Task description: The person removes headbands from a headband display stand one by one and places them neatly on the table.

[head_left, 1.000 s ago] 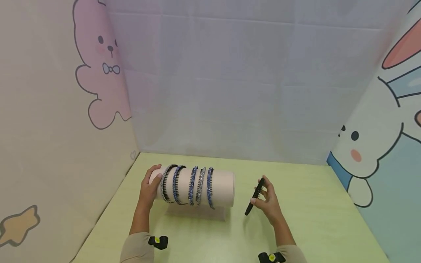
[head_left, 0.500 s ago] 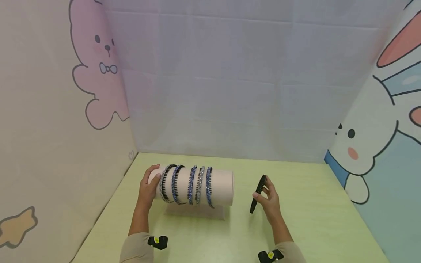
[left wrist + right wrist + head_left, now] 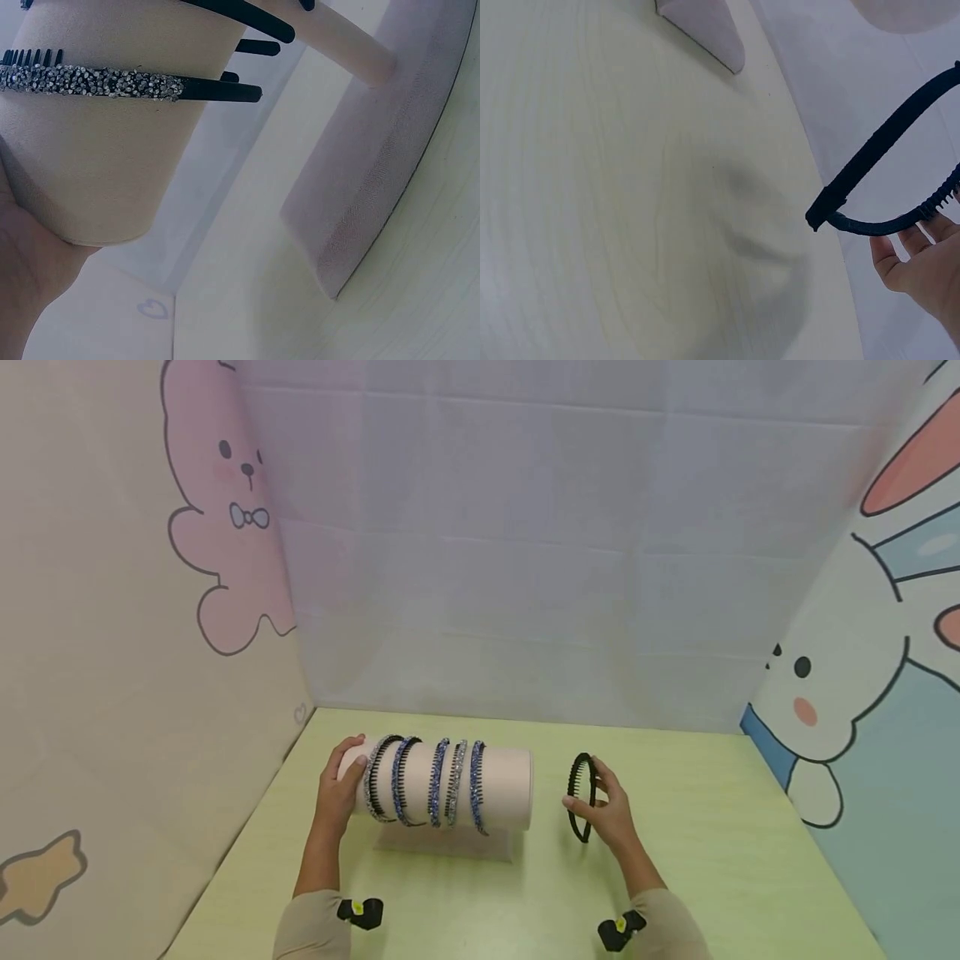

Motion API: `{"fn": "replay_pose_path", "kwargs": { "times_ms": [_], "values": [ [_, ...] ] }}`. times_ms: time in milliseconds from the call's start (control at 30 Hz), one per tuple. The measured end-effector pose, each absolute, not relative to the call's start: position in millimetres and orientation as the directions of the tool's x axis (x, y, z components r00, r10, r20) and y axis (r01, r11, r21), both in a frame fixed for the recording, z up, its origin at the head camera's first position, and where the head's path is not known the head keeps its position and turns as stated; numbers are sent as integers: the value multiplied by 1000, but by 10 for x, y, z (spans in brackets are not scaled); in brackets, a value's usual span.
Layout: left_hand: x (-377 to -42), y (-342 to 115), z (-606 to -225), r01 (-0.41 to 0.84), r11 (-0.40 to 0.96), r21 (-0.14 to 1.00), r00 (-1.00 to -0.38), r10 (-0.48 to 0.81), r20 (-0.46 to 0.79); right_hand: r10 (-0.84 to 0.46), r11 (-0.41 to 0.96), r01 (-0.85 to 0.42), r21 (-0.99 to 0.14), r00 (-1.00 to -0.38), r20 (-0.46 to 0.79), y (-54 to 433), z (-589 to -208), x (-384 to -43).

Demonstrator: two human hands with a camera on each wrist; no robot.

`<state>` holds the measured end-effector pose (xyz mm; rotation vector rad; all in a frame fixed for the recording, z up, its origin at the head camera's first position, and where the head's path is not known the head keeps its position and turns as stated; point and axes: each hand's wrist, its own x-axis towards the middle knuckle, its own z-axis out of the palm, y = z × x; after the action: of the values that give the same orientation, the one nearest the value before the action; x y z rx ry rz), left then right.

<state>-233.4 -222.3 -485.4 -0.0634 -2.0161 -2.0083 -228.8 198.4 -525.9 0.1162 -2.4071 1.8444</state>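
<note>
A pale, horizontal cylindrical display stand point(image 3: 509, 789) carries several glittery toothed headbands, among them a blue one point(image 3: 476, 785) and a silver one point(image 3: 453, 785). My left hand point(image 3: 333, 789) grips the stand's left end, thumb on the near side and fingers over the top. In the left wrist view, a silver-studded headband point(image 3: 112, 82) with black ends hugs the cylinder. To the right of the stand, my right hand point(image 3: 615, 814) holds a black toothed headband point(image 3: 885, 142) upright above the table, apart from the cylinder. The right fingertips touch one side of the band.
The stand's pale base point(image 3: 446, 842) rests on the light yellow-green table point(image 3: 450, 918). A white cloth backdrop point(image 3: 480, 568) rises behind the table. Cartoon-printed walls close in the left and right sides.
The black headband has turned from nearly edge-on to showing its open loop, and now stands more upright. My right hand shifted right, then back left. The left hand keeps its hold.
</note>
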Motion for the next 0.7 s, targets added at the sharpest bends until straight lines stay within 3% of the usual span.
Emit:
{"fn": "replay_pose_path", "kwargs": {
  "times_ms": [300, 700],
  "values": [
    [-2326, -2211, -4839, 235, 22, 972, -955, -182, 235, -12, 380, -98, -920, -995, 101, 1958, -5381, -2465],
    [-2326, -2209, -4812, 209, 20, 978, -959, -190, 209, -45, 591, -163, -790, -984, 170, 1994, -5434, -2773]
  ]
}}
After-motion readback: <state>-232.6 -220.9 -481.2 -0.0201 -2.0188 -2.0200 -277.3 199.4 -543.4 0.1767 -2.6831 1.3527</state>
